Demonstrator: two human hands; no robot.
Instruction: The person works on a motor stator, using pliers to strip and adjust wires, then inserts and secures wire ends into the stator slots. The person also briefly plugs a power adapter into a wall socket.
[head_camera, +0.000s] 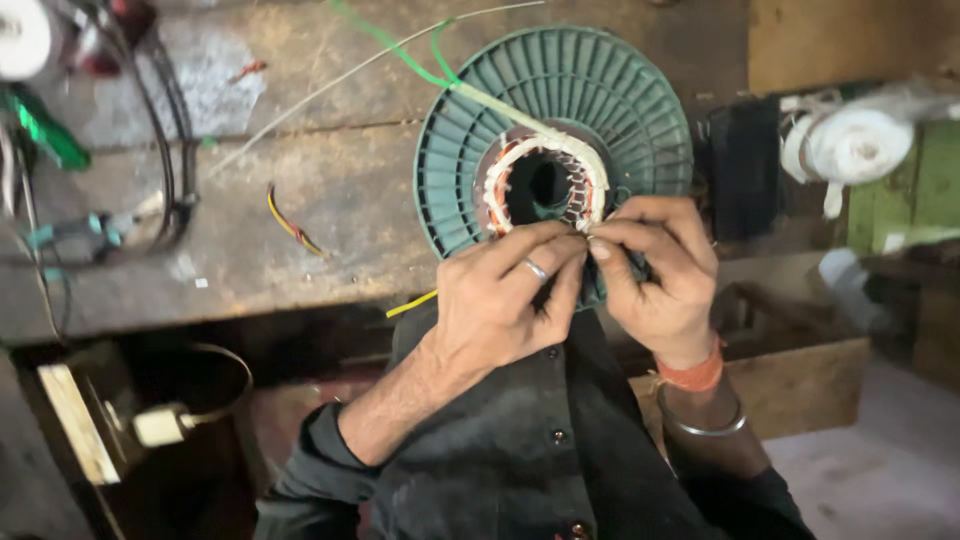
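Note:
A round green ribbed motor housing (560, 90) rests at the wooden bench's near edge, with a copper winding ring wrapped in white tape (545, 160) in its centre. My left hand (505, 295), a ring on one finger, pinches the near rim of the winding. My right hand (660, 275) meets it there, fingertips pressed against the same spot. A green and white sleeved lead (420, 65) runs from the winding up and away to the left.
On the worn wooden bench (300, 200) lie a black cable loop (170, 150), a short red-yellow wire (292, 228) and a white tape roll (860, 145) at right. A dark metal can (195, 420) stands below left. A wooden box (800, 370) sits at right.

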